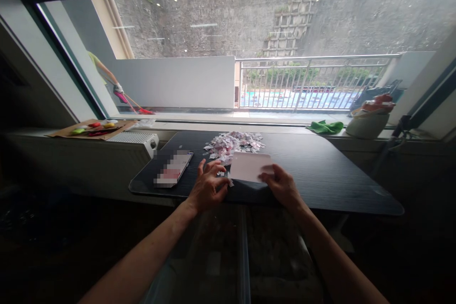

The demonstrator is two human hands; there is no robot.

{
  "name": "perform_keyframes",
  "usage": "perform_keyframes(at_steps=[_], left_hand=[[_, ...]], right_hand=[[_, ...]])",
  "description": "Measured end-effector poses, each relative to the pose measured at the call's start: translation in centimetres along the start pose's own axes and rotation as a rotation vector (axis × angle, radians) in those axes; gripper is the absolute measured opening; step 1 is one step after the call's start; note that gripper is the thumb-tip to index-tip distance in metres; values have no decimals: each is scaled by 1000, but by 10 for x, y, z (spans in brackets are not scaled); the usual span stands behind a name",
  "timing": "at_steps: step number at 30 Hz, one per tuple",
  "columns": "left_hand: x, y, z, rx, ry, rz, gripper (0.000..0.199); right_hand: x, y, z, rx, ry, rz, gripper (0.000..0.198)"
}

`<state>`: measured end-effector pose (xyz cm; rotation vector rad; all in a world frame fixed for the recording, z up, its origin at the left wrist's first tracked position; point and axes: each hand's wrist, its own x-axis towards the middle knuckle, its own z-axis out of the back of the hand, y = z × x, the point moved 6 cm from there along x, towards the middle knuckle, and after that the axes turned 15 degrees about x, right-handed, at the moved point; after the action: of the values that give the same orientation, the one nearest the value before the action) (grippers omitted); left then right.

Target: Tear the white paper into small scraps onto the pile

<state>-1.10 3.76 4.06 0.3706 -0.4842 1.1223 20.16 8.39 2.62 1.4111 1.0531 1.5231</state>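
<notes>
My right hand (281,185) pinches the near right corner of a pale pink sheet of paper (249,166) that lies low over the dark table (320,171). My left hand (210,185) is just left of the sheet with its fingertips pinched on a small torn scrap at the sheet's near left corner. Beyond the sheet lies a heap of small pink and white paper scraps (233,145).
A phone (174,168) lies on the table's left part. A white device (137,138) and a cardboard piece with coloured items (93,129) sit on the sill at left. A green cloth (326,127) and a white container (366,121) are at right. Outside the window another person's arm (107,75) is visible.
</notes>
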Motion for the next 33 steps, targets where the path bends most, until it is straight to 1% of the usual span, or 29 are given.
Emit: perform_keyframes(at_steps=[3, 5, 7, 11, 13, 14, 18, 25, 27, 31, 33], left_hand=[[0, 2, 1, 16, -31, 42, 17], [-1, 2, 2, 18, -48, 60, 16], [-1, 3, 2, 13, -53, 64, 16], [-1, 4, 0, 7, -47, 61, 18], [-1, 4, -1, 3, -41, 59, 18], [-1, 4, -1, 1, -40, 61, 18], [-1, 5, -1, 7, -54, 79, 19], [-1, 5, 2, 10, -88, 101, 15], [-2, 6, 2, 10, -88, 101, 15], [-2, 6, 0, 9, -66, 74, 16], [-2, 6, -1, 9, -56, 63, 17]], right_hand=[[-3, 2, 11, -49, -124, -16, 17], [-5, 4, 15, -49, -170, -7, 16], [-6, 5, 13, -18, -143, 20, 18], [-7, 6, 1, 17, 13, 51, 20], [-7, 6, -2, 0, 51, 46, 19], [-8, 6, -2, -11, 42, 43, 18], [-8, 7, 7, -40, -77, 16, 15], [-10, 8, 13, -27, -162, 27, 14], [-9, 6, 12, -28, -151, 34, 15], [-8, 5, 3, -6, -31, 74, 19], [-8, 5, -1, -9, 7, 87, 19]])
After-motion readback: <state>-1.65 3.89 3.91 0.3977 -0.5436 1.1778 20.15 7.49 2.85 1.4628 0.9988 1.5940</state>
